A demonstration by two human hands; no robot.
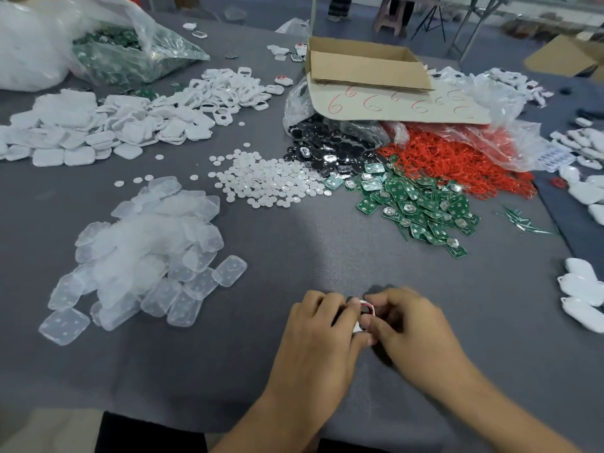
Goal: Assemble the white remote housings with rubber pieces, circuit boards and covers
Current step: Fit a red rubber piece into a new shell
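**One housing in hand, heaps left to build**

We hold one white housing (362, 305) close to the near edge of the table (294, 243). Our left hand (313, 331) and right hand (408, 325) both pinch it, fingers curled round it from either side. A red rim shows at its top, so we judge this unit partly built. Finished-looking white shells (581, 295) lie at the right edge.

Much is left. Clear rubber pieces (140, 250) heap toward the left edge, circuit boards (421, 207) and red rings (454, 161) toward the far right, and white covers (98, 129) at the far left.

Our fingers hide most of the housing. We cannot tell whether rubber or a board sits inside.
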